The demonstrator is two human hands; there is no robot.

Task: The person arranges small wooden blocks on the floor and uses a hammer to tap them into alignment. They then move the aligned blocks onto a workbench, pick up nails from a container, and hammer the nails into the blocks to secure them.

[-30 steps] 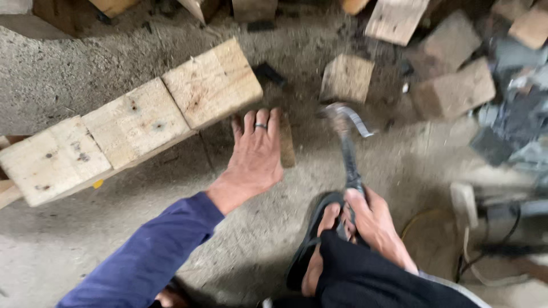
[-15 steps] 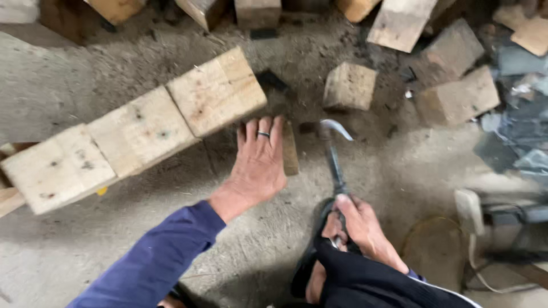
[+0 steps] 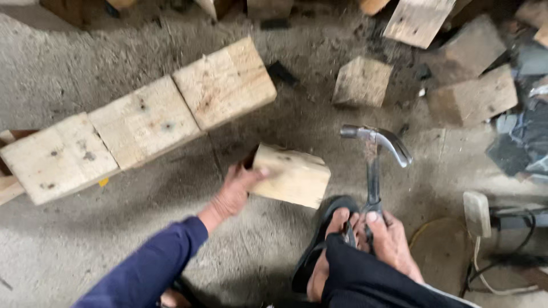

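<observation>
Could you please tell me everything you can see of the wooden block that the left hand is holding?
The block is a short, chunky piece of pale, rough-sawn wood with squared faces and slightly ragged edges. It lies tilted on the concrete floor, its broad face turned up toward the camera. The left hand grips its left end, thumb on top. Its right corner lies just above a sandalled foot. The hammer in the right hand stands to its right, apart from it.
</observation>
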